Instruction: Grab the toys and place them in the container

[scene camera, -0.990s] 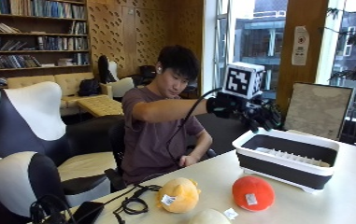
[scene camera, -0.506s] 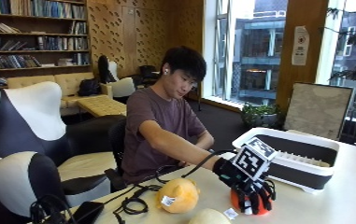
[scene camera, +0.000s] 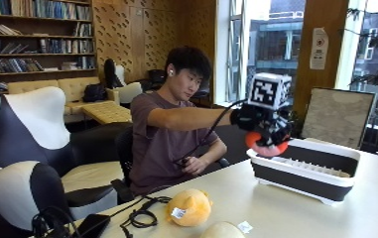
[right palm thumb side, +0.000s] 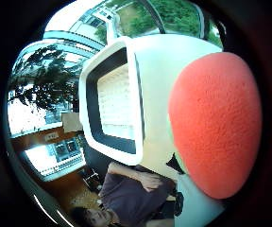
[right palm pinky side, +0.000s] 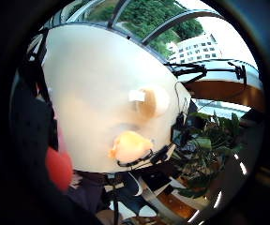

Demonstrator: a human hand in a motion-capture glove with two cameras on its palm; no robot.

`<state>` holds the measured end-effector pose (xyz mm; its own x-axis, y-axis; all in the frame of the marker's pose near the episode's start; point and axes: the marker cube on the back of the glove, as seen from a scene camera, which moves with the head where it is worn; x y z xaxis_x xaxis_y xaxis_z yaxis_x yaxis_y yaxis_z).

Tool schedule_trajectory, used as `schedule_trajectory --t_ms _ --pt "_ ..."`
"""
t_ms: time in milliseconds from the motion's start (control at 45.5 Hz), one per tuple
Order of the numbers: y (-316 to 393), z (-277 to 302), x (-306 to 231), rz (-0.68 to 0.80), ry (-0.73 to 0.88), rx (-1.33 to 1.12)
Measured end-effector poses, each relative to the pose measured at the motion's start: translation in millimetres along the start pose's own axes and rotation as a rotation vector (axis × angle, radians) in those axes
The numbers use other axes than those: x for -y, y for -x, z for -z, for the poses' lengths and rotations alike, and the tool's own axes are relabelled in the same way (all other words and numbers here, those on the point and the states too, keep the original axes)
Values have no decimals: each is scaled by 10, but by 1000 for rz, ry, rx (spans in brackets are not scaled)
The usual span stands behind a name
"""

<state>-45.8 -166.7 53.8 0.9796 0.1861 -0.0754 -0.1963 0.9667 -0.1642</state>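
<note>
Lifted off the table since half a second ago, the red ball [scene camera: 266, 144] now hangs in the air in the gloved right hand [scene camera: 261, 119], which has risen from the tabletop to just above the near end of the container [scene camera: 305, 171]. Its fingers are curled down round the ball from above, so that only the ball's lower half shows beneath them in the outside view. Directly under the fingers and the ball lies the near rim of the container, a white-rimmed, dark-walled bin with a ribbed pale floor; the ball is over its edge and not touching it. In the thumb-side palm view the red ball [right palm thumb side: 215, 124] fills much of the picture close against the palm, with the open container [right palm thumb side: 108, 101] beyond it. Well below and behind the fingers, toward the person's side of the table [scene camera: 294, 213], sits an orange plush toy [scene camera: 188, 208] with a white tag, and beside it at the table's near edge a pale cream toy [scene camera: 221, 230], only partly in view. The little-finger-side palm view shows both of these lying apart on the tabletop. A coiled black cable [scene camera: 139, 215] lies just beside the orange toy. The person's bare hand [scene camera: 192, 163] rests low, near the table's edge.
</note>
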Motion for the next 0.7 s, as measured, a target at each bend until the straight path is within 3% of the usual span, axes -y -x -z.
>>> schedule_trajectory --t_ms 242,352,484,704 --pt "807 1028 -74 81 -142 -28" --pt "1324 1192 -19 297 -179 -2" --pt "1860 1082 303 263 -214 -31" --pt "2745 331 736 277 -124 -105"
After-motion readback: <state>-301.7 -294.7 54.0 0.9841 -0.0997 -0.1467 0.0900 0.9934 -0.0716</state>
